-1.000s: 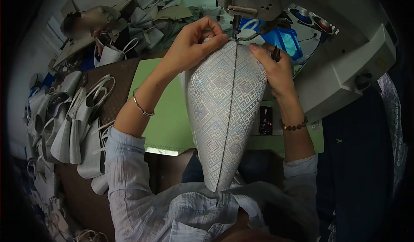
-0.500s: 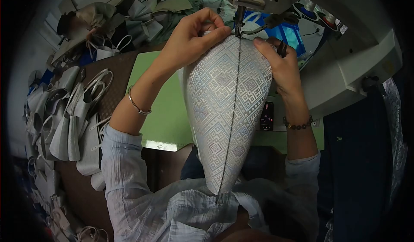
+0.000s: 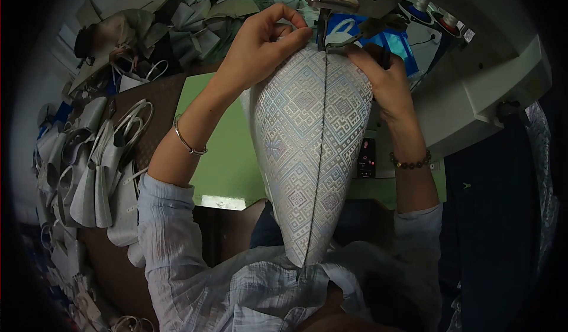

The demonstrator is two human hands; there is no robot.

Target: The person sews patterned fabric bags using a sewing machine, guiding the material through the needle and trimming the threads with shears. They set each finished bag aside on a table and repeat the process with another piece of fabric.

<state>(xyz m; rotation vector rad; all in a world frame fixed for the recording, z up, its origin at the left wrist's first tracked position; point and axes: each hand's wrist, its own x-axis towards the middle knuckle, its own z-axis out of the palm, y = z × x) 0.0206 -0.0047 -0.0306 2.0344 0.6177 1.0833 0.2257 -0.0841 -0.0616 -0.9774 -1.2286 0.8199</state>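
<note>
A patterned silvery fabric piece [image 3: 296, 137] with a dark cord or seam down its middle hangs from the sewing machine needle area [image 3: 322, 30] toward my lap. My left hand [image 3: 266, 45] is at its upper left edge, thumb and forefinger pinched together beside the needle; what lies between them is too small to name. On the upper right edge is my right hand [image 3: 384, 81], gripping the fabric, with a dark tool partly hidden between its fingers.
Pale bags with straps [image 3: 97, 166] lie on the brown surface at left. Behind them sits another person [image 3: 121, 36]. A phone [image 3: 366, 157] rests on the green table [image 3: 222, 154]. Thread spools [image 3: 420, 10] and a blue bin [image 3: 393, 42] are at upper right.
Both hands have shifted slightly, the left one up and to the left. The right fingers have moved in closer to the needle, and the view has shifted a little.
</note>
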